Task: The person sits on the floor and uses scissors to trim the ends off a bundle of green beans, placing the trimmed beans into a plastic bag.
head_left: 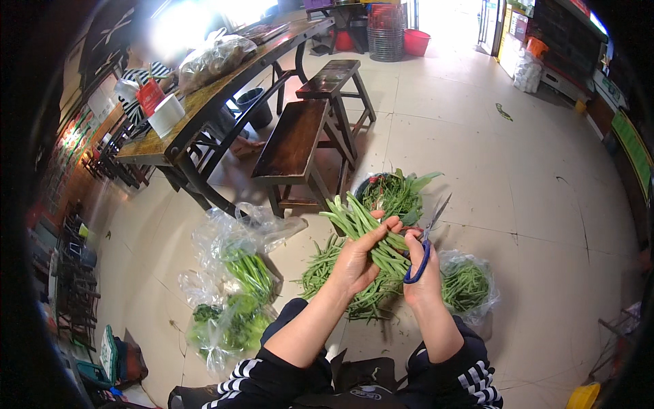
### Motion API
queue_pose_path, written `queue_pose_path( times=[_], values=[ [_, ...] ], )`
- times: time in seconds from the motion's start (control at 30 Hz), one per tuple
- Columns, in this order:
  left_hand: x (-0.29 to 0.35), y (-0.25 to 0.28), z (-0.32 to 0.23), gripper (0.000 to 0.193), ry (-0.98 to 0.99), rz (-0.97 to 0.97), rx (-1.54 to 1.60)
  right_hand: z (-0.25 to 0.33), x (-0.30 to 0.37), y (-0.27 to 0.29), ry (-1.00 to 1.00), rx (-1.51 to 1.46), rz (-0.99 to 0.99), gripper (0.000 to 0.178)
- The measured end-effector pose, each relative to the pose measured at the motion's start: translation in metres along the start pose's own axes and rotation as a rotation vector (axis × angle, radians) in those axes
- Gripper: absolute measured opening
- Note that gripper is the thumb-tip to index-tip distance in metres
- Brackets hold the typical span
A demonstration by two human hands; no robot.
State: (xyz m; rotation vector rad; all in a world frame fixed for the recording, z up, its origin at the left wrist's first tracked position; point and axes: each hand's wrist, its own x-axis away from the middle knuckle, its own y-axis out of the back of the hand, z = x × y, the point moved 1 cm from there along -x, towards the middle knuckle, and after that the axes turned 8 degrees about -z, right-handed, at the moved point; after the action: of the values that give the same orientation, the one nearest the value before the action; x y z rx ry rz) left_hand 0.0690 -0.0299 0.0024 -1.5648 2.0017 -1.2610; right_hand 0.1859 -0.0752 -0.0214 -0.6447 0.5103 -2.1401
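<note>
My left hand [361,262] is closed round a bunch of long green beans [355,219], whose ends point away to the upper left. Close beside it, my right hand [425,283] grips a pair of scissors [417,264] by the dark blue handles, the metal blades pointing up and to the right. Below both hands spreads a loose pile of green beans [319,271], partly hidden by my arms. A clear plastic bag [492,290] right of my right hand holds more beans. Just beyond the bunch, a dark tub holds leafy green stems [398,192].
Clear bags of leafy greens [235,324] and green stalks [248,273] lie on the tiled floor to the left. Two wooden benches [293,140] and a long table [197,102] stand beyond. A person in a striped top [160,70] is at the table. Red basins [416,42] sit far back.
</note>
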Motion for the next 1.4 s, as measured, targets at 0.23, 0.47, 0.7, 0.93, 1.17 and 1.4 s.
queue_pose_path(
  times=[0.23,0.47,0.7,0.93,1.17,1.4],
  values=[
    [0.007,-0.010,-0.008,0.035,-0.016,0.014,-0.072,0.016,-0.010,0.012,-0.165,0.014,-0.144,0.015],
    [0.004,-0.001,-0.021,0.039,-0.055,0.039,-0.044,0.030,0.003,0.010,-0.302,0.070,0.196,0.021],
    [0.007,-0.005,-0.010,0.044,0.005,0.092,-0.012,0.025,0.003,0.012,-0.193,0.093,0.239,0.022],
    [-0.002,-0.003,0.004,0.051,0.230,0.171,0.091,0.074,-0.010,0.039,-0.024,0.516,0.186,0.036],
    [-0.008,-0.013,0.055,0.049,0.460,0.050,-0.382,0.109,-0.036,0.097,-0.059,0.613,0.212,0.037],
    [-0.044,0.007,0.169,0.048,0.703,0.014,-0.548,0.074,-0.082,0.213,-0.061,0.510,-0.032,0.032]
  ],
)
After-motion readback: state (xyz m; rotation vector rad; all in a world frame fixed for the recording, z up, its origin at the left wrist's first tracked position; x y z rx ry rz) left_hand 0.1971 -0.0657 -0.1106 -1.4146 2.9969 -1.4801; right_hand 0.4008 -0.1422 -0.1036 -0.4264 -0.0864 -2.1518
